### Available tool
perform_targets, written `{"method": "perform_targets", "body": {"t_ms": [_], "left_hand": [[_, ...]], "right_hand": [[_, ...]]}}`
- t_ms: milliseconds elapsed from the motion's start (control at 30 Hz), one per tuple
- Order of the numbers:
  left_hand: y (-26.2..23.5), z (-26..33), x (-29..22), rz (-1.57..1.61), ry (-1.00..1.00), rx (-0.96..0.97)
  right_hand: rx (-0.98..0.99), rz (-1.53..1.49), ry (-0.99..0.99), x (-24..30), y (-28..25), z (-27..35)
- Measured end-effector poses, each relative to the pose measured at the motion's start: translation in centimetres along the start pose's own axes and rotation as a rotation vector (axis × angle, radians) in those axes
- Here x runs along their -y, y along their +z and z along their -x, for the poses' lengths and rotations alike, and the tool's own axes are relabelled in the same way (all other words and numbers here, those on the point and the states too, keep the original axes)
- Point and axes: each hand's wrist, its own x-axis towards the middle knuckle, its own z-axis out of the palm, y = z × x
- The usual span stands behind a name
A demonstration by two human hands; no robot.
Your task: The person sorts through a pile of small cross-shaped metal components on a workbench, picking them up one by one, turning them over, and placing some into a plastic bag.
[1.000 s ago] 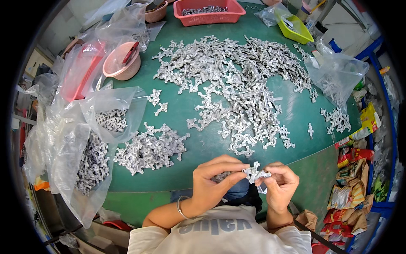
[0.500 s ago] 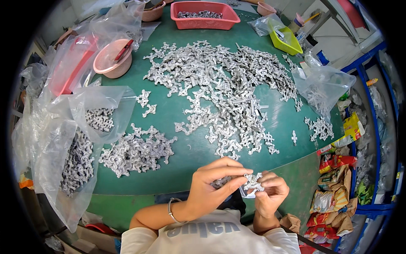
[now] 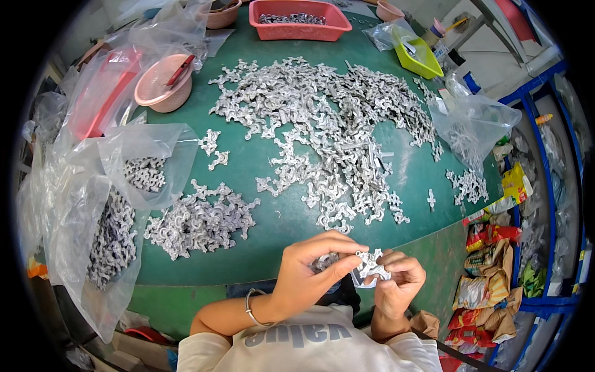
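Close to my body, past the near edge of the green table [image 3: 217, 266], both hands meet at a small silver metal casting [image 3: 372, 265]. My right hand [image 3: 400, 282] pinches its right side between thumb and fingers. The thumb and fingertips of my left hand [image 3: 313, 260] close on its left side. More grey metal pieces [image 3: 323, 263] show in the curl of my left palm, partly hidden by the fingers. Ahead lies a large heap of similar silver castings [image 3: 328, 124]. A smaller pile [image 3: 201, 220] sits to the left.
Clear plastic bags [image 3: 68, 229] with castings cover the left side; another bag [image 3: 471, 124] lies right. A pink bowl [image 3: 162, 102], red tray [image 3: 300, 31] and yellow-green basket [image 3: 421, 62] stand farther back. A blue shelf rack [image 3: 545, 167] and colourful packets [image 3: 489, 235] are at right.
The casting has turned slightly between my fingertips, and my right hand has shifted a little. The heaps and containers stay where they were.
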Motion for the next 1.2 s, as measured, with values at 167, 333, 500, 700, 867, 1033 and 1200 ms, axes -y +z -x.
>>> {"method": "perform_targets", "body": {"t_ms": [167, 333, 500, 700, 867, 1033, 1200], "left_hand": [[-0.09, 0.00, 0.03, 0.014, 0.037, -0.002], [-0.17, 0.05, 0.18, -0.021, 0.097, 0.019], [-0.24, 0.13, 0.02, -0.049, 0.126, 0.024], [-0.10, 0.16, -0.61, -0.055, 0.064, -0.003], [-0.10, 0.27, -0.56, -0.043, 0.065, -0.010], [-0.13, 0.29, -0.70, -0.064, 0.054, -0.007], [-0.33, 0.35, 0.01, -0.060, 0.070, -0.008]], "right_hand": [[0.014, 0.021, 0.015, 0.01, -0.12, 0.06], [0.016, -0.005, 0.076, -0.13, -0.28, 0.19], [0.025, -0.004, 0.095, -0.30, -0.32, 0.22], [0.005, 0.006, 0.108, -0.22, -0.16, 0.22], [0.000, 0.013, 0.109, -0.22, -0.07, 0.21], [0.022, 0.019, 0.078, -0.43, -0.23, 0.19], [0.017, 0.001, 0.064, -0.25, -0.03, 0.10]]}}
